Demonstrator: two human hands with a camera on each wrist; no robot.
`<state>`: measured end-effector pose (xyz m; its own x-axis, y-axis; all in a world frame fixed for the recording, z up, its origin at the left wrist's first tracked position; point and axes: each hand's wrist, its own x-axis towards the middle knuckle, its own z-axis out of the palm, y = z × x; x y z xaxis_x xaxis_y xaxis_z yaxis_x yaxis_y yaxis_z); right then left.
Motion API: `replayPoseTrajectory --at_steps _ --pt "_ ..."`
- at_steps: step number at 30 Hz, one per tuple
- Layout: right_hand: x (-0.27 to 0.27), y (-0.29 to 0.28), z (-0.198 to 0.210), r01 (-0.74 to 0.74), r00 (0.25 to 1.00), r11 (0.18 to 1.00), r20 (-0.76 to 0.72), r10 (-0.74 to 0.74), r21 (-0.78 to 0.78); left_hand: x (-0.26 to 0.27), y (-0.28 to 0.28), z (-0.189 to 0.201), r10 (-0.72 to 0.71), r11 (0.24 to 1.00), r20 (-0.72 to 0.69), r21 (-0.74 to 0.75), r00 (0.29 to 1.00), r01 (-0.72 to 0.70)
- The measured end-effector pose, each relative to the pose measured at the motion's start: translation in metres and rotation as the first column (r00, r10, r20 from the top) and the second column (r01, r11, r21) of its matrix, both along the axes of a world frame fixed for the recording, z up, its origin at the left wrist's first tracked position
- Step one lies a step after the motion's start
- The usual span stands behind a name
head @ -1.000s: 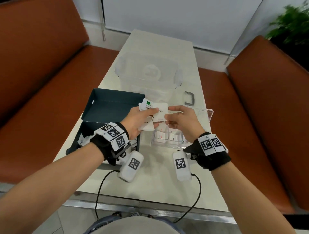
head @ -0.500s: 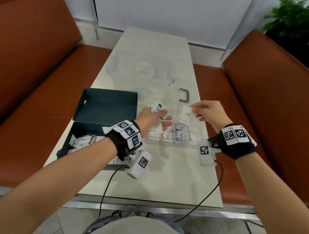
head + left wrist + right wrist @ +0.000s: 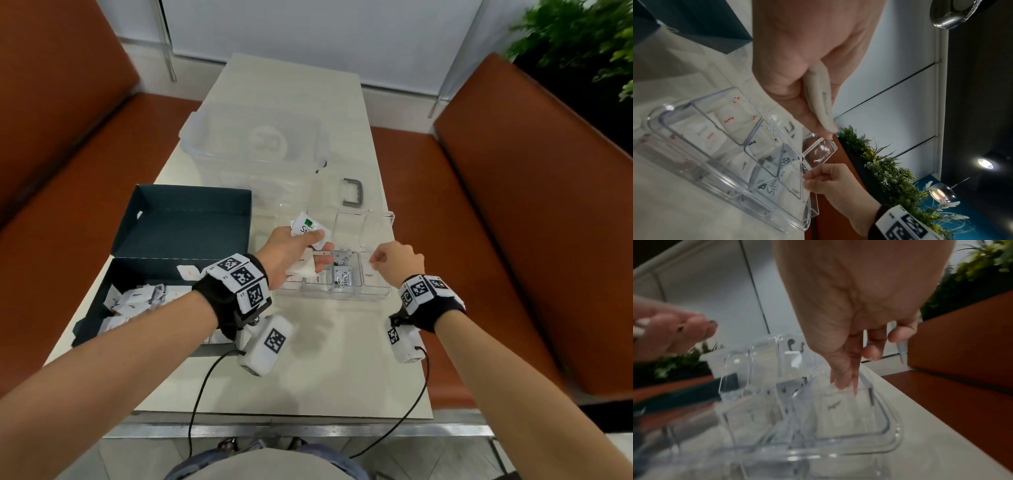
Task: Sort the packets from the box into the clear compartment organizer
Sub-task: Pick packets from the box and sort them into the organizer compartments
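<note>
Pale table [image 3: 329, 359], rust-orange benches [image 3: 513, 212] either side, white wall [image 3: 308, 31], perhaps artificial greenery [image 3: 582, 37]

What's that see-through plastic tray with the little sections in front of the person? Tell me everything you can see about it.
The clear compartment organizer is a shallow, transparent hard-plastic tray split by clear walls into small compartments. Its hinged clear lid stands open at the far side. It sits flat on the pale table, right of the dark box. White packets lie inside, some printed Stevia, others with red lettering. The right hand reaches into its right-end compartment; the left hand holds packets above it.
</note>
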<state>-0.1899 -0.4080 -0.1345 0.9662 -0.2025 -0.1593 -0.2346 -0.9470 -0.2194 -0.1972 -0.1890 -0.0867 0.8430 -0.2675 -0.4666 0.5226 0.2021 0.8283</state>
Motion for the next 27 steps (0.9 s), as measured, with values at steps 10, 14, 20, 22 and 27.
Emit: replayPoseTrajectory --at_steps 10,14,20,22,27 --pt "-0.002 -0.007 -0.011 -0.309 0.948 0.868 -0.054 0.313 -0.389 -0.001 -0.003 0.001 0.006 1.000 -0.009 -0.008 1.000 -0.006" --pt "-0.004 -0.002 -0.010 -0.342 0.940 0.826 -0.166 0.299 -0.448 -0.001 -0.001 0.001 0.012 1.000 -0.030 -0.015 0.999 -0.012" --pt "0.003 0.007 0.001 -0.365 0.925 0.828 -0.268 0.269 -0.427 -0.003 -0.003 0.009 -0.004 0.999 -0.102 -0.048 0.995 -0.001" --pt "0.002 0.010 0.012 -0.318 0.948 0.846 -0.167 0.272 -0.428 -0.003 -0.002 0.012 0.004 0.998 -0.122 -0.066 0.992 -0.012" --pt "-0.022 0.054 0.040 -0.201 0.959 0.892 0.266 0.096 0.405 -0.003 -0.001 0.016 0.104 0.990 -0.111 -0.086 0.988 -0.114"
